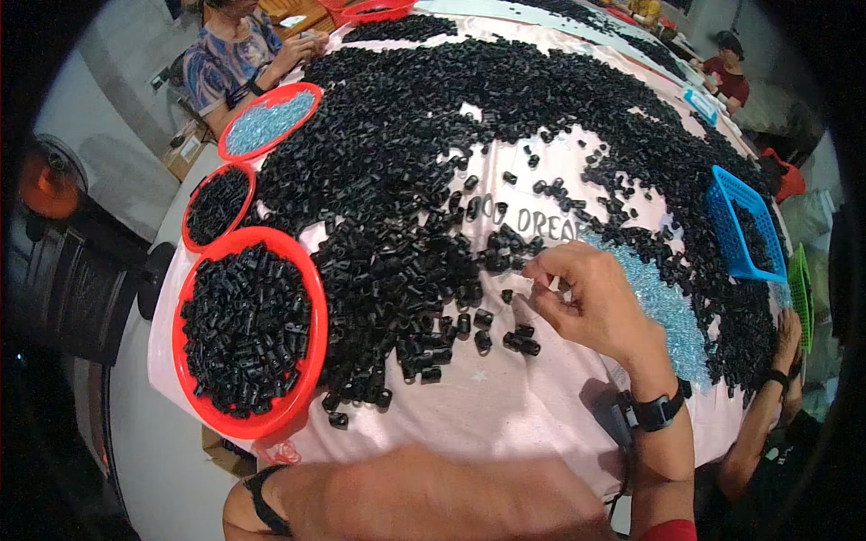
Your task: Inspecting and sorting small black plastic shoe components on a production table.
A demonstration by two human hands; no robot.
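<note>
My right hand [591, 302], with a black watch on its wrist, is over the pink cloth [469, 397] at the right edge of a heap of small black tubular plastic parts [397, 298]. Its thumb and fingertips are pinched together; what they hold is too small to make out. Close to my body, my left hand [433, 491] is a blurred shape across the lower edge, a dark band at its wrist, its fingers smeared. Several loose black parts [520, 341] lie below my right fingertips. Small clear bluish pieces [663, 311] are piled beside my right wrist.
A red oval basket [317, 316] full of black parts stands at the left, with two smaller red bowls [188, 225] [317, 97] beyond. Blue basket [744, 225] and green basket [803, 298] stand right. A co-worker's arm [762, 406] reaches in there; other people sit farther off.
</note>
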